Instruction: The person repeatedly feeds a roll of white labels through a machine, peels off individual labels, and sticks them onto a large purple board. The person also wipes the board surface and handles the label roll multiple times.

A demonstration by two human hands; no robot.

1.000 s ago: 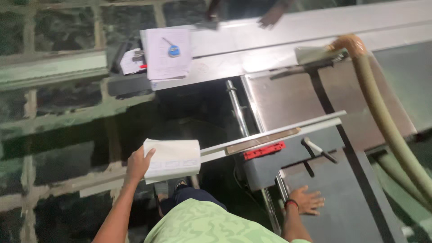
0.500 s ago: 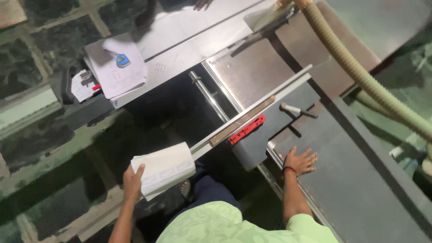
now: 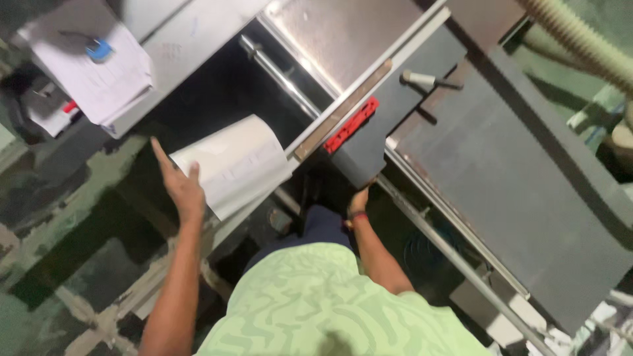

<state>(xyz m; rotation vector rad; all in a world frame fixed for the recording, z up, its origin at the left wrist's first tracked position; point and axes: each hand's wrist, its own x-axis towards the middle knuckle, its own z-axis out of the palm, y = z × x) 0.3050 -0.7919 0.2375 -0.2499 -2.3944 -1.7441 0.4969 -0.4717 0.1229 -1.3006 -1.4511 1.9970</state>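
The left hand (image 3: 179, 188) is open, fingers spread, its palm against the 9 o'clock edge of a white block (image 3: 231, 165) that lies at the end of a long rail (image 3: 359, 99). The right hand (image 3: 359, 198) reaches under the dark table (image 3: 521, 198) corner; whether it grips anything cannot be told. At 11 o'clock, papers (image 3: 92, 72) lie piled on a bench, a small blue thing (image 3: 99, 49) on top

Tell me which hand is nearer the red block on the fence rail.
Right. The right hand grips the dark table corner just below the red block; the left hand is far off, against the white board.
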